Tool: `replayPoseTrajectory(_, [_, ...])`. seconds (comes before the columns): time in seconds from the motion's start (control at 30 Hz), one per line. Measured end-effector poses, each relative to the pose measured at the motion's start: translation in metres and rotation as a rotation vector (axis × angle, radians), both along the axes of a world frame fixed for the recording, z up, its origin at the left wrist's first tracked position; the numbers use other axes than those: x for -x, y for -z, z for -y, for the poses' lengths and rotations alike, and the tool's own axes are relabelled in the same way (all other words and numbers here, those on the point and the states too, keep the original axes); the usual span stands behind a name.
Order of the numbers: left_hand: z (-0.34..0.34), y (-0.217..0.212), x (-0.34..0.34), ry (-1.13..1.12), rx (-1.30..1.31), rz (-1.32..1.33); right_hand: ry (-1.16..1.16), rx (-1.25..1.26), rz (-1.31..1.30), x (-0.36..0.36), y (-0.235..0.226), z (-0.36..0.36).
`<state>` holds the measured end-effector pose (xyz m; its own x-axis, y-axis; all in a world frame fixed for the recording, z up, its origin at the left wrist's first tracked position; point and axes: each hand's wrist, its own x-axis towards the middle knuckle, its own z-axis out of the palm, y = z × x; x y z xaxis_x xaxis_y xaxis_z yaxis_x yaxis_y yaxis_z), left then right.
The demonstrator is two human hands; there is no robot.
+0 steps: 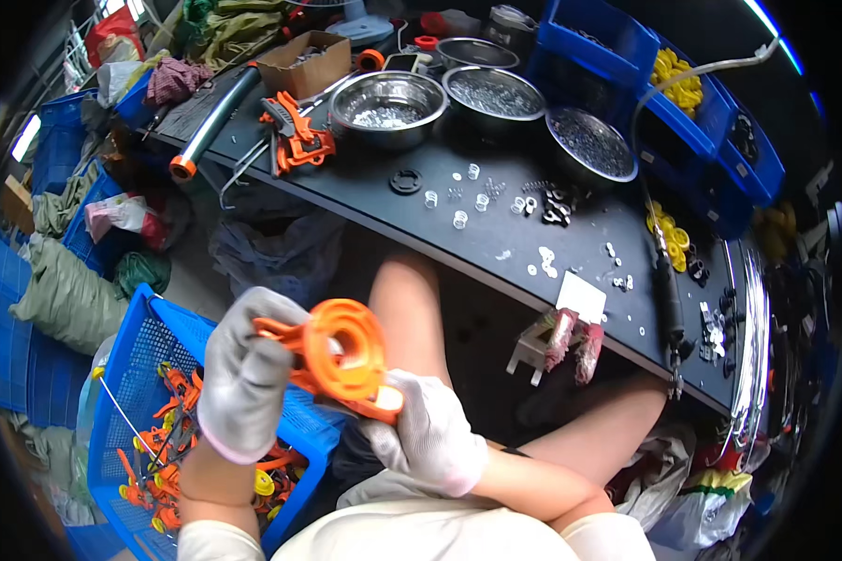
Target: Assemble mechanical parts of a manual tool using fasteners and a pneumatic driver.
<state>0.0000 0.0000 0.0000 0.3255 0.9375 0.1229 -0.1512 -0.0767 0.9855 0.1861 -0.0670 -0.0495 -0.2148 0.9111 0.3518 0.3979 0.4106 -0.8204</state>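
I hold an orange plastic tool part (351,327) with a round ring-shaped body over my lap. My left hand (243,374), in a grey-white glove, is closed around a lever-like piece on its left side. Gloved as well, my right hand (432,435) grips the lower right end, where a small white piece shows. Something pale sits inside the ring's opening, too small to name. Below my left arm stands a blue basket (112,435) holding several orange tools (164,481) with yellow wheels.
The black table (374,192) bears steel bowls (388,103) of small parts, loose springs (460,220), washers (546,260) and an orange tool (299,136). A hanging power screwdriver (666,290) is at the right, near blue bins (594,47). Metal rods (750,337) lie at the right edge.
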Motion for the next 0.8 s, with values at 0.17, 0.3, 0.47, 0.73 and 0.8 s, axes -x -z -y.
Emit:
replayPoseTrajectory(0.17, [0.036,0.073,-0.051,0.077,0.030,-0.022,0.050,0.190,-0.356,-0.006,0.004,0.007])
replayPoseTrajectory(0.3, [0.026,0.059,-0.034,0.206,0.248,-0.157,0.098,0.148,0.073,-0.042,-0.001,0.003])
replayPoseTrajectory(0.47, [0.024,0.061,-0.040,0.181,0.670,0.676,-0.329,0.609,0.199,-0.070,-0.027,-0.035])
replayPoseTrajectory(0.73, [0.024,0.080,-0.038,0.245,0.556,1.085,0.482,0.182,0.641,-0.102,0.009,-0.175])
replayPoseTrajectory(0.8, [0.026,0.077,-0.042,0.230,0.602,1.007,0.522,0.206,0.811,-0.103,0.017,-0.177])
